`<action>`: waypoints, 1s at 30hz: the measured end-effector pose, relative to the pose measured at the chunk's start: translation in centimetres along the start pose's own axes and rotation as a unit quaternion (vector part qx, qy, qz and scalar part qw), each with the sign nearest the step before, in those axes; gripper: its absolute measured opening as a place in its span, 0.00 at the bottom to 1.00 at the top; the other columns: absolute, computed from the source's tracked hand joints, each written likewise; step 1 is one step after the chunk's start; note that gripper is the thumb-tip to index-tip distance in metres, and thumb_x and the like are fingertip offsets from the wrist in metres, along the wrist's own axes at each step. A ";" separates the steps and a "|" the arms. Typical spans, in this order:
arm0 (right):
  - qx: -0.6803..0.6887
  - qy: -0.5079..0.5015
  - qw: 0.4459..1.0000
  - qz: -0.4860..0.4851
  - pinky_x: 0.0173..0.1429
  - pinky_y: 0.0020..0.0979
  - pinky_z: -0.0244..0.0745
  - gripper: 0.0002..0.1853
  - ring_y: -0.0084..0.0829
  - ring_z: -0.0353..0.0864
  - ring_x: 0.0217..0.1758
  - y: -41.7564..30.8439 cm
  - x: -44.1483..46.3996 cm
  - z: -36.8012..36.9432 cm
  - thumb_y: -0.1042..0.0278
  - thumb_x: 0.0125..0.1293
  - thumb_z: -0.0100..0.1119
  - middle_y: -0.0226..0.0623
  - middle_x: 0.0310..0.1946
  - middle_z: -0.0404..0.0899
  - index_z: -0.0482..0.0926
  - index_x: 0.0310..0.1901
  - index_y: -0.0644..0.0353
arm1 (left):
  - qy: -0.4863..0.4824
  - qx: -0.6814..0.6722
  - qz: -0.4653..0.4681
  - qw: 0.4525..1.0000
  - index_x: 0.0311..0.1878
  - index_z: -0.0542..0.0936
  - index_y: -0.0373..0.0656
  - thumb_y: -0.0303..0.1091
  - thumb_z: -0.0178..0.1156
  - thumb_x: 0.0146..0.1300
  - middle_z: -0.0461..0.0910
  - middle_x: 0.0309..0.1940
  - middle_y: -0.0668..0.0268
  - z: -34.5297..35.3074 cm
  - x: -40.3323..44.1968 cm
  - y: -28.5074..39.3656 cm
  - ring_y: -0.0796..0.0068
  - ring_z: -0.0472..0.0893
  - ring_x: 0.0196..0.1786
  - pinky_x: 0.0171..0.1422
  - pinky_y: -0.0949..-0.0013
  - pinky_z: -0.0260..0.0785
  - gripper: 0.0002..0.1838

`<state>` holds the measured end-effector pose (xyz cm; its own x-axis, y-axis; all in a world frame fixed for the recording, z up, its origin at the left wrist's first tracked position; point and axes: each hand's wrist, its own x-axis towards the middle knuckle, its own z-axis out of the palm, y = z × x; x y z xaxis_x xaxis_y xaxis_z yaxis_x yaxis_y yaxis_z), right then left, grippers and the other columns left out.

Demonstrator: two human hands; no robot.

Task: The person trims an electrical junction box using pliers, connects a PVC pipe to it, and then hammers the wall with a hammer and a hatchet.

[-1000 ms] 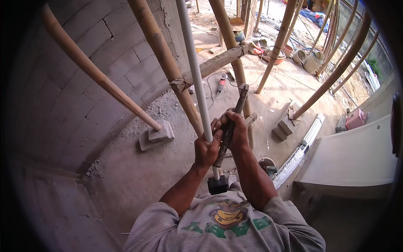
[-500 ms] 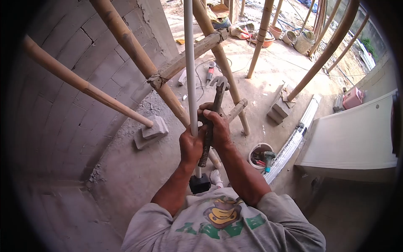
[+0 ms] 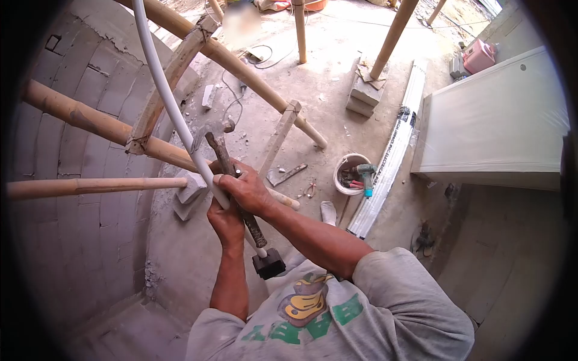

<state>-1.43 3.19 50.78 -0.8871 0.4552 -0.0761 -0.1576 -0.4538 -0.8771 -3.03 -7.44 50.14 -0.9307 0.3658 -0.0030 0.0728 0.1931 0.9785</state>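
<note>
A long white PVC pipe (image 3: pixel 164 87) slants up to the left and looks slightly bowed. At its lower end, close to my shirt, is a black square box (image 3: pixel 268 263). My left hand (image 3: pixel 226 224) is wrapped round the pipe above this box. Just above it, my right hand (image 3: pixel 248 191) closes on a hammer (image 3: pixel 251 227), with the thumb against the pipe. The hammer lies alongside the pipe, its head up beside it and its worn handle end pointing down towards the box. Part of the handle is hidden under my right fingers.
Bamboo poles (image 3: pixel 241 75) with wooden crosspieces stand ahead and left, by a block wall (image 3: pixel 78 198). A bucket (image 3: pixel 337 180) holds tools, including a green drill (image 3: pixel 365 175). Bundled white pipes (image 3: pixel 385 162) lie beside a white cabinet (image 3: pixel 487 120). Pliers (image 3: pixel 310 188) lie on the floor.
The view has turned down and right. The pipe and hammer, upright before, now lean left, and the pipe looks more bent. Both hands keep their holds.
</note>
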 end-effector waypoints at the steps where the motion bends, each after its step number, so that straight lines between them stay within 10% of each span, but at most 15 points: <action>1: 0.008 -0.006 1.000 0.019 0.48 0.28 0.76 0.22 0.24 0.79 0.41 -0.5 -0.1 -0.3 0.58 0.64 0.60 0.36 0.39 0.82 0.78 0.53 0.66 | 0.011 -0.003 0.015 1.000 0.51 0.81 0.35 0.34 0.65 0.67 0.83 0.40 0.70 0.5 0.0 0.0 0.83 0.79 0.43 0.46 0.74 0.73 0.15; 13: 0.259 -0.077 0.950 0.153 0.51 0.28 0.77 0.24 0.28 0.81 0.41 -4.7 -2.0 -7.4 0.58 0.62 0.61 0.36 0.39 0.82 0.78 0.51 0.72 | -0.055 -0.008 0.030 0.998 0.40 0.84 0.36 0.35 0.66 0.65 0.84 0.27 0.66 5.6 -1.3 2.1 0.81 0.79 0.30 0.36 0.72 0.71 0.10; 17: 0.296 0.097 0.937 0.159 0.54 0.38 0.80 0.18 0.39 0.84 0.42 -3.8 -2.1 -12.9 0.63 0.62 0.59 0.45 0.34 0.83 0.77 0.47 0.71 | -0.045 0.068 0.006 0.997 0.34 0.84 0.33 0.36 0.67 0.65 0.81 0.22 0.67 4.3 -1.5 1.3 0.81 0.77 0.27 0.34 0.72 0.70 0.12; 24: 0.225 0.347 0.866 0.282 0.29 0.37 0.76 0.02 0.27 0.71 0.18 1.1 -7.3 -25.4 0.73 0.60 0.56 0.29 0.18 0.70 0.74 0.33 0.59 | -0.098 0.078 0.006 0.992 0.34 0.84 0.35 0.38 0.67 0.65 0.78 0.20 0.70 4.5 -2.2 0.2 0.84 0.74 0.24 0.29 0.76 0.65 0.13; 30: 0.193 0.248 0.919 0.238 0.22 0.29 0.72 0.17 0.23 0.72 0.16 0.5 -10.3 -22.0 0.56 0.65 0.65 0.30 0.21 0.73 0.78 0.42 0.62 | -0.182 0.068 0.005 0.981 0.38 0.83 0.36 0.39 0.67 0.66 0.80 0.21 0.69 9.2 -2.3 0.4 0.84 0.75 0.24 0.30 0.76 0.68 0.13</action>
<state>17.16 15.17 40.65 -0.6036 0.3837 -0.6989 -0.0292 -0.8866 -0.4616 2.44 0.21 48.62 -0.7411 0.6652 -0.0905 0.1521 0.2978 0.9424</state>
